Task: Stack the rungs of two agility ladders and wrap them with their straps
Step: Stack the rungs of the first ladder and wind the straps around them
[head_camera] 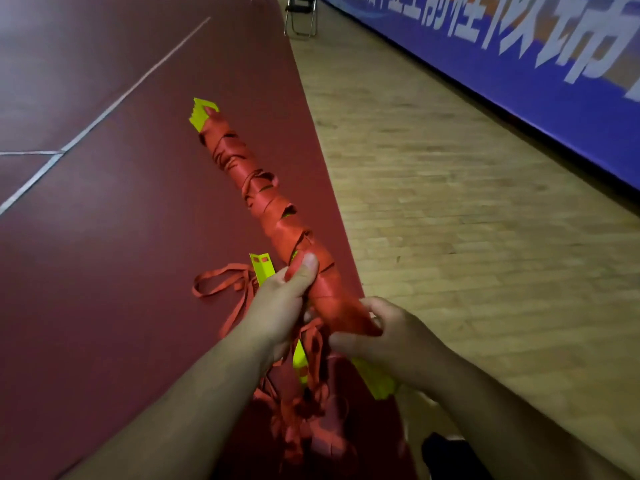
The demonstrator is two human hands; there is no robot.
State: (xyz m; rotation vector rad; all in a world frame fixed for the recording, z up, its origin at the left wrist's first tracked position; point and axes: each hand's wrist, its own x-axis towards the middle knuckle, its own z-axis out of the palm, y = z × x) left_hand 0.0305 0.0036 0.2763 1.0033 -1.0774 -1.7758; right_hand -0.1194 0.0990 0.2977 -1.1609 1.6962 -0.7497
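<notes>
GYM FLOOR: A person's bare forearms reach in from the bottom of the frame, both grips closed on a long wrapped bundle (287, 233) of agility-ladder rungs held above a dark red mat (104, 289). The left grip (280, 306), just below the centre of the frame, is curled round the bundle with the thumb pressed along its top. The right grip (391, 337), to its lower right, clasps the nearer part of the bundle, fingers over it and thumb beneath.

The bundle slants from the lower centre up toward the upper left. It is wound along most of its length in red strap (235, 150). Yellow rung ends (202, 110) show bare at the far tip, and the yellow near end (377, 386) pokes out below the right grip.

Just beside the left grip a separate yellow rung (262, 268) stands out, with loose strap loops (221, 285) trailing to its left. A strap tangle (304, 410) hangs beneath both grips at the bottom centre.

A white line (104, 112) crosses the mat at upper left. Right of the mat lies pale wooden floor (467, 220), edged at upper right by a blue banner (519, 84) with large white characters. A folding chair (300, 15) stands at the top edge. A dark shape (450, 455) at lower right cannot be made out.
</notes>
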